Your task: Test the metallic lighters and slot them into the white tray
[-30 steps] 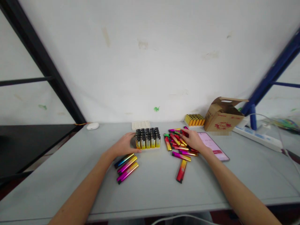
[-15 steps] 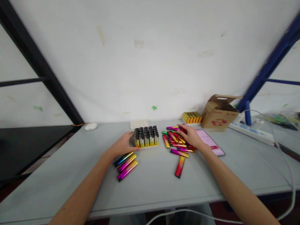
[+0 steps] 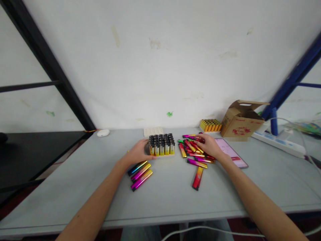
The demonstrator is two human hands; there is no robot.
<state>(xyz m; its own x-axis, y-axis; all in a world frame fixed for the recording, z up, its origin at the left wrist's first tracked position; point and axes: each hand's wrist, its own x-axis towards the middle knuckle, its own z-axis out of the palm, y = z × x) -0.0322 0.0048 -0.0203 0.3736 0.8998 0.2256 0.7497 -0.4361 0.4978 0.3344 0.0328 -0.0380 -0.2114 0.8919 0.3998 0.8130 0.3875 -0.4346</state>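
An upright block of lighters [image 3: 162, 145] with black tops and yellow lower ends stands in a pale tray [image 3: 165, 156]. My left hand [image 3: 139, 152] is curled around its left side, thumb along the front edge. Three shiny lighters, including a purple one [image 3: 141, 180], lie side by side in front of that hand. To the right is a loose pile of red, yellow and purple lighters [image 3: 197, 160]. My right hand [image 3: 209, 144] is at the back of the pile, fingers closed on a red lighter [image 3: 200, 138], mostly hidden. A single red-yellow lighter [image 3: 198, 178] lies nearer me.
Behind the block lies a pale perforated tray [image 3: 153, 131]. A set of yellow-orange cylinders [image 3: 211, 125] and an open cardboard box [image 3: 242, 125] stand at the back right. A phone [image 3: 232, 154], a power strip [image 3: 278, 144] and a white case [image 3: 103, 133] are also on the table [image 3: 160, 194].
The whole view has shifted, so things appear slightly farther right. My left hand stays at the block. My right hand stays at the pile's back, its fingers slightly lower around the red lighter.
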